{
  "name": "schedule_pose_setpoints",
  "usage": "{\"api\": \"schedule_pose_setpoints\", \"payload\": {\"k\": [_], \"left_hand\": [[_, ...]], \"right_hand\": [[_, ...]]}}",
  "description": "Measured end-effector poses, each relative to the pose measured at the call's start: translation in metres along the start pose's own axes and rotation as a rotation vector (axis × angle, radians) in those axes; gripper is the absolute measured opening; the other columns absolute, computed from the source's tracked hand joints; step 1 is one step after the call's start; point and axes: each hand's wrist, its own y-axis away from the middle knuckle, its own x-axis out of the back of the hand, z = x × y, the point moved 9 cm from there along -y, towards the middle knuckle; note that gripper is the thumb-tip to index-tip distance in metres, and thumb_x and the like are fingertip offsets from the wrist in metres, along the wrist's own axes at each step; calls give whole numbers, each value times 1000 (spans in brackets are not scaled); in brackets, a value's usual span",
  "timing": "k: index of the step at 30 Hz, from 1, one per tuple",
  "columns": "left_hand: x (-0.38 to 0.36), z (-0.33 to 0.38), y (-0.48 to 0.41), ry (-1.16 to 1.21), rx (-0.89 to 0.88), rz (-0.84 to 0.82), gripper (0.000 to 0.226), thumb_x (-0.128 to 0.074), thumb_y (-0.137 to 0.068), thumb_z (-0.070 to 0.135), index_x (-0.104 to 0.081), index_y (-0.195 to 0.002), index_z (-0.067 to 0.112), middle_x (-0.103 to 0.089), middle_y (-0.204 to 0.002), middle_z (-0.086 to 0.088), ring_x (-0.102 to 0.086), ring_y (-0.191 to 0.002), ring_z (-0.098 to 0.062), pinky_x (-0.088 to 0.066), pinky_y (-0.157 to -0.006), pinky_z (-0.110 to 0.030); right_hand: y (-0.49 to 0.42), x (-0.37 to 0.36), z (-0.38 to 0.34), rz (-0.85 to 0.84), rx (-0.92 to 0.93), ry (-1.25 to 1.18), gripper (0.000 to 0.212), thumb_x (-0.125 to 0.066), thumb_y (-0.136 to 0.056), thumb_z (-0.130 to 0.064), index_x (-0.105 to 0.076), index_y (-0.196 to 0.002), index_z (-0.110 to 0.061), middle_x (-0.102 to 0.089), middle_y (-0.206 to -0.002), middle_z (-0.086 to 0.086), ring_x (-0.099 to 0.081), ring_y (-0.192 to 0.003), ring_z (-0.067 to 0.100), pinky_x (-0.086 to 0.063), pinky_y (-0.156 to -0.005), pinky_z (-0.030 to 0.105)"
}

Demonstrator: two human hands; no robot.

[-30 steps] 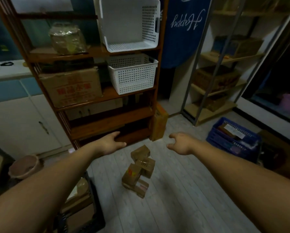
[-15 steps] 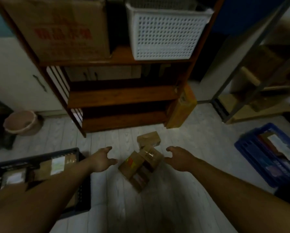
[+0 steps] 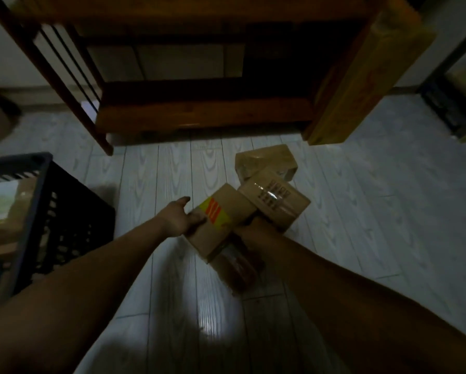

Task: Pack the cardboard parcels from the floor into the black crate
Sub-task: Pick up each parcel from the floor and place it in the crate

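4 floor parcels [image 3: 265, 163], 1 crate [image 3: 64, 211] — left hand [image 3: 176, 220], right hand [image 3: 252, 228] on yellow-labelled parcel [image 3: 226, 211].

The parcel [image 3: 221, 222] is brown with a yellow-and-orange striped label [image 3: 214, 214]. The crate [image 3: 45, 211] is black; the floor [image 3: 150, 184] pale grey wood-grain.

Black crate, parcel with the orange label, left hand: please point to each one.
black crate [image 3: 64, 220], head view, on its side wall
parcel with the orange label [image 3: 233, 209], head view, on its top face
left hand [image 3: 175, 220], head view, on its back

Storeroom: wooden shelving [image 3: 199, 114], stacked parcels [image 3: 267, 160]
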Motion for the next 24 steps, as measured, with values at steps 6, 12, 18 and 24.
{"api": "schedule_pose_setpoints", "payload": {"k": [6, 12, 18, 24], "left_hand": [[-32, -21, -27, 229, -5, -45, 53, -59, -90, 34, -42, -134, 12, -62, -103, -24, -62, -86, -40, -49, -54, -32], [-2, -15, 14, 396, 13, -20, 34, -59, -90, 25, -46, -121, 17, -55, -78, -7, -51, -61, -18, -46, -56, -28], [95, 35, 124, 518, 12, 56, 28, -60, -89, 16, -46, -113, 15, -52, -77, -9, -48, -60, -22, -42, -52, -31], [234, 109, 260, 443, -36, 89, 24, -59, -90, 17, -47, -111, 11, -55, -74, -14, -50, -58, -24, -42, -51, -32]], "right_hand": [[-55, -43, 32, 35, -26, -173, 48, -60, -76, -49, -63, -107, -12, -67, -108, 11, -65, -101, 30, -53, -90, 44], [-27, -34, -1, 148, 1, -201, 26, -51, -88, -51, -47, -106, -34, -61, -111, 1, -59, -103, 23, -49, -93, 47], [99, 18, -111, 125, -15, -304, 33, -47, -97, -38, -42, -129, -29, -52, -131, 3, -51, -114, 21, -40, -98, 37], [251, 90, -251, 200, 178, -279, 68, -65, -87, -26, -25, -142, -25, -48, -137, 6, -50, -122, 26, -48, -96, 44]]}}
